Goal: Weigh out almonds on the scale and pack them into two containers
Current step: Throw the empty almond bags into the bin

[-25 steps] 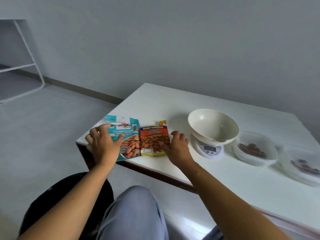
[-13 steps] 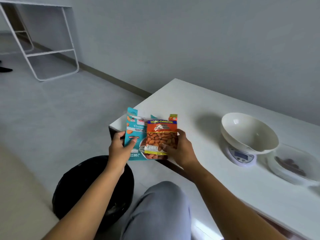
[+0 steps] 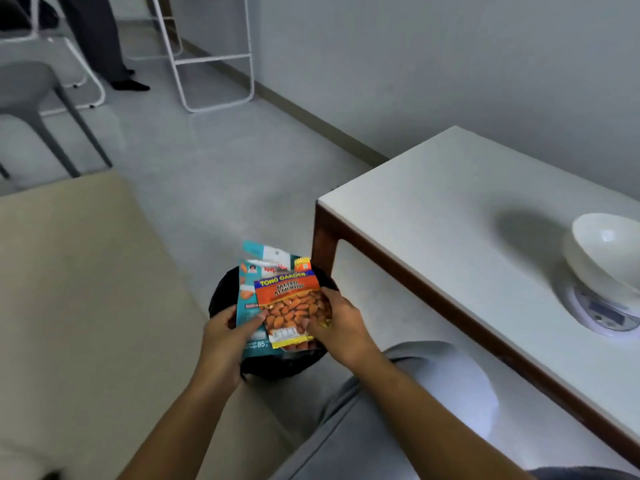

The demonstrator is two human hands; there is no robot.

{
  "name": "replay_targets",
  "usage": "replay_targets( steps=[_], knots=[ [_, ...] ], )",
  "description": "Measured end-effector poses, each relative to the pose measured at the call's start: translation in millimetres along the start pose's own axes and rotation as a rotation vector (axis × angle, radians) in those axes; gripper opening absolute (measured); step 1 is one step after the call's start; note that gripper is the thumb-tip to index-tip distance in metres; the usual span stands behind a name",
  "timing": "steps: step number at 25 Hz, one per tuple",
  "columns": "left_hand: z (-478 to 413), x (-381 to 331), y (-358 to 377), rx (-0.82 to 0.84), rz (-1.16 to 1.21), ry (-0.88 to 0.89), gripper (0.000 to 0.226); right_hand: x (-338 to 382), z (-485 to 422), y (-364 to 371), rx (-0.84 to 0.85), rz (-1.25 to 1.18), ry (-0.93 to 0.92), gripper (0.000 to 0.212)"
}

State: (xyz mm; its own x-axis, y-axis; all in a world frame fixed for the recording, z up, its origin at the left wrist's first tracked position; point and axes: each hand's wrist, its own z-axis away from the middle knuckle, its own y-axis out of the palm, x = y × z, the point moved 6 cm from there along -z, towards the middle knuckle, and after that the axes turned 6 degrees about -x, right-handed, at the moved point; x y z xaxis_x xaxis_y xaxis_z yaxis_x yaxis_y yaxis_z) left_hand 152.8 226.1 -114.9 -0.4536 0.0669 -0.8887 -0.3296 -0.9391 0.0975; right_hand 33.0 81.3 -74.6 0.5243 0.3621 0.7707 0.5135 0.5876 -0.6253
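Note:
I hold two almond packets off the table, above a black bin (image 3: 221,299) on the floor. The orange packet (image 3: 291,303) lies in front of the teal packet (image 3: 247,299), whose top is torn. My left hand (image 3: 225,336) grips the teal packet's lower left. My right hand (image 3: 341,323) grips the orange packet's right side. At the right edge, a white bowl (image 3: 609,251) sits on the small digital scale (image 3: 602,315) on the white table (image 3: 450,216). The two containers are out of view.
A beige surface (image 3: 76,306) fills the lower left. My knee in grey trousers (image 3: 433,382) is beside the table's brown edge. At the top left stand a grey chair (image 3: 31,84), a white metal frame (image 3: 214,60) and another person's legs (image 3: 100,39).
Both hands lifted the two packets off the table and carried them left and down over the black bin. The view swung left, so the containers left the frame.

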Motion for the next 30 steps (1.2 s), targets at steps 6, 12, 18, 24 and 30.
replay_targets(
  steps=[6,12,18,24,30],
  knots=[
    [-4,54,-24,-0.061,0.152,-0.274,0.027,-30,1,34,0.105,-0.002,0.258,0.052],
    [-9,49,-26,-0.046,0.219,-0.255,0.050,-35,-3,35,0.099,-0.067,0.305,0.049],
    [4,28,-4,0.044,0.225,-0.163,0.040,-17,-4,11,-0.019,-0.340,0.277,0.033],
    [40,-40,132,0.376,0.020,0.167,0.023,-15,9,-153,-0.628,-0.252,-0.121,0.008],
    [104,-41,298,0.660,-0.403,0.769,0.022,-109,84,-253,-1.003,0.226,0.005,0.020]
  ],
)
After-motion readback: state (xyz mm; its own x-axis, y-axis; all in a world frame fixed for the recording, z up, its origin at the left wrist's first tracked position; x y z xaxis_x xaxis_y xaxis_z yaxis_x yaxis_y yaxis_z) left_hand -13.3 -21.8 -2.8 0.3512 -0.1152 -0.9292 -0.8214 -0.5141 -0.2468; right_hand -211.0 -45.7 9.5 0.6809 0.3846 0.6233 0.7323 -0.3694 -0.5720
